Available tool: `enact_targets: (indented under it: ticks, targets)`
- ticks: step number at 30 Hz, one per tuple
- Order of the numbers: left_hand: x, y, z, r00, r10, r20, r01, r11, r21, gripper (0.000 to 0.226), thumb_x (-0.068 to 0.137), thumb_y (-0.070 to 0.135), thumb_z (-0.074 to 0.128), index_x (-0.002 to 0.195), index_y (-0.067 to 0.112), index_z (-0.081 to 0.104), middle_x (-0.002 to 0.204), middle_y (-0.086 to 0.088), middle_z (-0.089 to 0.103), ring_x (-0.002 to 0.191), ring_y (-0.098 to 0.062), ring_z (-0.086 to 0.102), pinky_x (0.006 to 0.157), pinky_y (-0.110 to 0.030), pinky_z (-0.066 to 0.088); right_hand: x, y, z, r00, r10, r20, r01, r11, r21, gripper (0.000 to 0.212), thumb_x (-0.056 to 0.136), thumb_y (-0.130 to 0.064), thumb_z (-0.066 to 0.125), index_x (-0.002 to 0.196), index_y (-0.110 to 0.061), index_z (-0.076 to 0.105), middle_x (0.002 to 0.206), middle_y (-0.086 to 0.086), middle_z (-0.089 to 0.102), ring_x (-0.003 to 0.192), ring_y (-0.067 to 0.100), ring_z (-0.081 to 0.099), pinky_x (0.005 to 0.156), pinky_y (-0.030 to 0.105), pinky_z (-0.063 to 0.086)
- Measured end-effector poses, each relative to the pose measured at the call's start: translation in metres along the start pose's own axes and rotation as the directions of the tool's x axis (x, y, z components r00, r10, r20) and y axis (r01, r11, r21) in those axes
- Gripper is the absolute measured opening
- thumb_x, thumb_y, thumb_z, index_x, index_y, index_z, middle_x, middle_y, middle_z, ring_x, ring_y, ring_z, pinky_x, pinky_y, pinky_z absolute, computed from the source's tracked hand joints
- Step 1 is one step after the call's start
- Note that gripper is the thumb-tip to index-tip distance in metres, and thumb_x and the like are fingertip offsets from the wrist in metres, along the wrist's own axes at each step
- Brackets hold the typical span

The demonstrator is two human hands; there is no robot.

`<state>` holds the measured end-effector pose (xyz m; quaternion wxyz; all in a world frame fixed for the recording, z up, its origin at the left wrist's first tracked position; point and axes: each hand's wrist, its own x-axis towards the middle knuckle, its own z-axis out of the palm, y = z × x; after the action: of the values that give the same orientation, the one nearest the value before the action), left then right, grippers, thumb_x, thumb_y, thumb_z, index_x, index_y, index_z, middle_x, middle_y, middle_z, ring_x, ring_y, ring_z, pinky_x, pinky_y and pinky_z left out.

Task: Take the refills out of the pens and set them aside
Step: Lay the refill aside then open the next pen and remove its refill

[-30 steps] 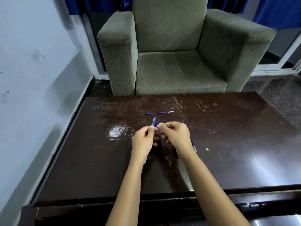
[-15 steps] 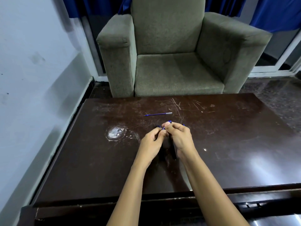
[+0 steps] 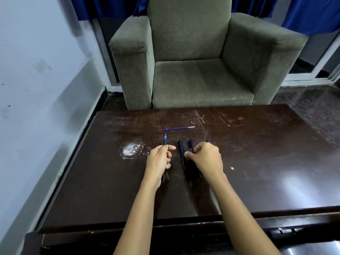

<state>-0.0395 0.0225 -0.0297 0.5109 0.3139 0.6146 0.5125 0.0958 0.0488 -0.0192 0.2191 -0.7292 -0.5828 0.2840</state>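
My left hand (image 3: pixel 159 160) grips a dark pen (image 3: pixel 165 141) whose blue tip points away from me. Several black pens (image 3: pixel 182 155) lie side by side on the dark wooden table (image 3: pixel 257 162) between my hands. My right hand (image 3: pixel 207 158) is curled over the right-hand pens; its fingertips touch them, and I cannot tell whether it holds one. A blue tip shows just past its knuckles. One thin blue refill (image 3: pixel 178 128) lies alone farther back on the table.
A grey armchair (image 3: pixel 198 57) stands right behind the table's far edge. A white wall runs along the left. A whitish stain (image 3: pixel 131 149) marks the table left of my left hand. A small white speck (image 3: pixel 232 168) lies to the right.
My hands were joined over one pen at the middle. They have moved apart: the left carried a pen to the left, and the right dropped onto the lying pens.
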Motion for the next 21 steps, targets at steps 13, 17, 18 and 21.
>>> enact_targets:
  ticks: [13,17,18,21]
  targets:
    - [-0.004,0.000,0.000,0.996,0.035,0.087,-0.050,0.982,0.181,0.035,0.098,0.028,0.043,0.086,0.018,0.074,0.064,0.007,0.051,0.052,-0.007,0.041,0.049,-0.023,0.032,-0.006,-0.011,-0.003,0.995,-0.086,-0.050,0.096,0.960,0.265,0.027,0.081,-0.044,0.069,0.086,-0.018,0.074,0.077,0.000,0.072,0.078,0.015,0.068,0.072,0.031,0.054]
    - [-0.008,-0.001,0.001,0.971,0.148,0.186,-0.216,0.875,0.434,0.036,0.100,0.032,0.041,0.078,0.028,0.068,0.065,0.008,0.060,0.062,-0.007,0.054,0.056,-0.017,0.039,-0.011,-0.019,-0.005,0.984,-0.153,0.090,0.065,0.781,0.621,0.018,0.083,-0.026,0.074,0.083,-0.008,0.074,0.062,-0.003,0.065,0.051,-0.003,0.058,0.052,0.013,0.048]
    - [-0.009,-0.001,0.001,0.962,0.169,0.213,-0.254,0.836,0.486,0.035,0.101,0.035,0.040,0.079,0.028,0.067,0.069,0.004,0.063,0.064,-0.009,0.057,0.056,-0.017,0.039,-0.011,-0.019,-0.004,0.984,-0.154,0.084,0.064,0.763,0.644,0.014,0.082,-0.020,0.074,0.081,-0.006,0.074,0.061,-0.001,0.064,0.048,-0.004,0.056,0.050,0.012,0.046]
    - [-0.008,-0.001,0.002,0.947,0.202,0.250,-0.308,0.794,0.524,0.036,0.101,0.039,0.038,0.091,0.021,0.067,0.082,-0.007,0.069,0.074,-0.017,0.062,0.065,-0.028,0.043,-0.008,-0.016,0.001,0.986,-0.154,0.065,0.070,0.732,0.678,0.011,0.084,-0.012,0.072,0.073,-0.011,0.073,0.062,0.003,0.063,0.052,0.006,0.056,0.054,0.020,0.048]
